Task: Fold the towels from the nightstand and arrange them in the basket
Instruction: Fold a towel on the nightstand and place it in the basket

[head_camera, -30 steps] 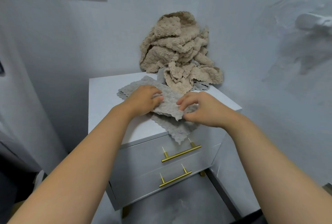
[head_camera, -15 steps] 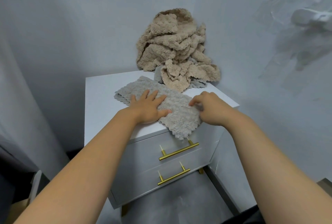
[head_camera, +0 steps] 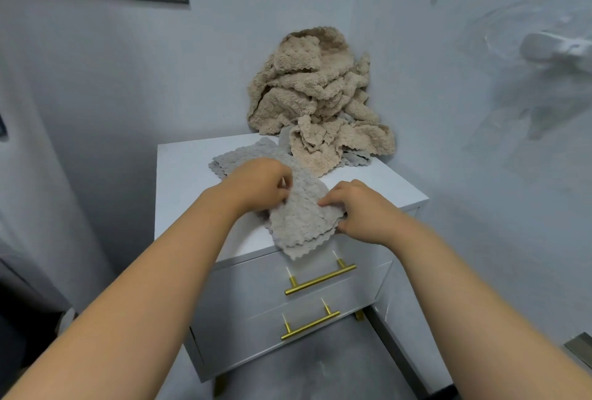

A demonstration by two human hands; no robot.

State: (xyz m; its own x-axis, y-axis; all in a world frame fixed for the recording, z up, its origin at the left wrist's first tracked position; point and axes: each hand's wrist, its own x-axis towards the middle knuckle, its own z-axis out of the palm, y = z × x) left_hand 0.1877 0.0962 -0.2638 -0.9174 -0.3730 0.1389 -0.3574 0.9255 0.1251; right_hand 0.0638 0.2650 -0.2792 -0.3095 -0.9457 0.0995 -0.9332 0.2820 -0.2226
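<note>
- Clearly early: the grey towel (head_camera: 301, 223) lies mid-frame on the nightstand (head_camera: 182, 181), half folded, one corner over the front edge.
- The left hand (head_camera: 259, 185) and right hand (head_camera: 362, 212) both pinch it.
- The beige pile (head_camera: 314, 95) above waits unfolded; no basket in view.

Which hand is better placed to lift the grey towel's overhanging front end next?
Probably the right hand: it pinches the grey towel by that front edge; the left hand grips farther back.
</note>
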